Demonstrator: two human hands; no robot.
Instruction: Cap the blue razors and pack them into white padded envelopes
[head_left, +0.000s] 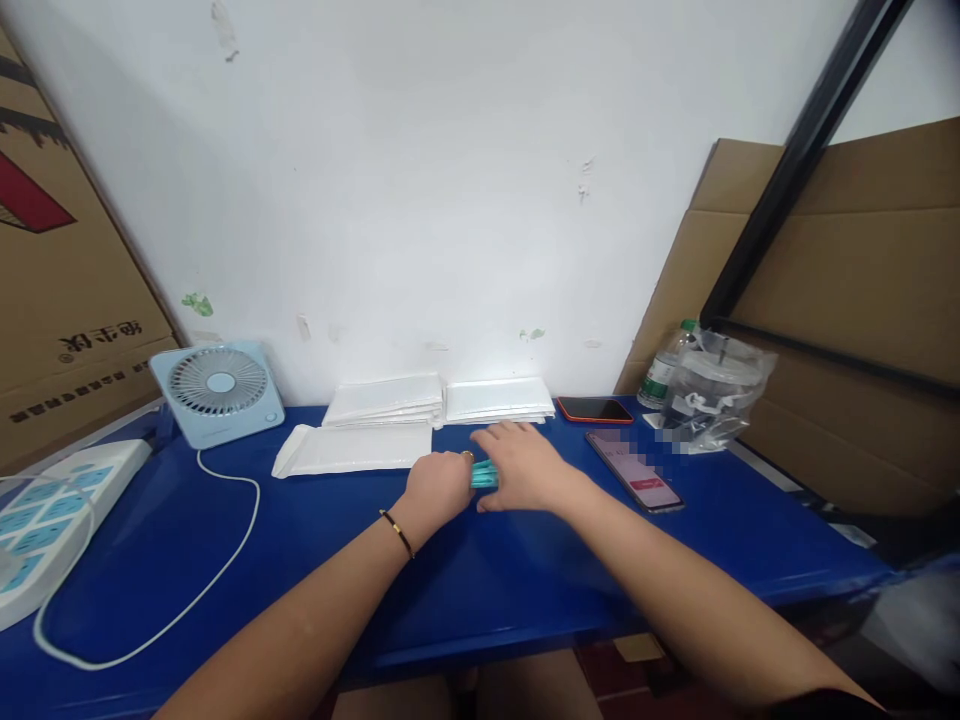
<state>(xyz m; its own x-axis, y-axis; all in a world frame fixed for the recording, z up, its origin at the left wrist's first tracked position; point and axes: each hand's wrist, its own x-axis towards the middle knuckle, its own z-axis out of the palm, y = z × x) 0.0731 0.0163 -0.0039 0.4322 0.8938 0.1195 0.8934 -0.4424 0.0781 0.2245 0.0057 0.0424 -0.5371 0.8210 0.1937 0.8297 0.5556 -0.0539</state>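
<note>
At the frame's centre, the left hand (442,487) is gripping a teal bundle (484,475), which is lying between both hands; the right hand (523,466) is holding its fingers apart around the bundle's right end. Flat white packets (364,449) are resting left of centre.

Read by me: ® beside large Chinese characters, printed cardboard box (75,270), left | line beneath: Chinese, illegible to me | lit smartphone (637,475) screen, green bottle label (657,378): unreadable
</note>
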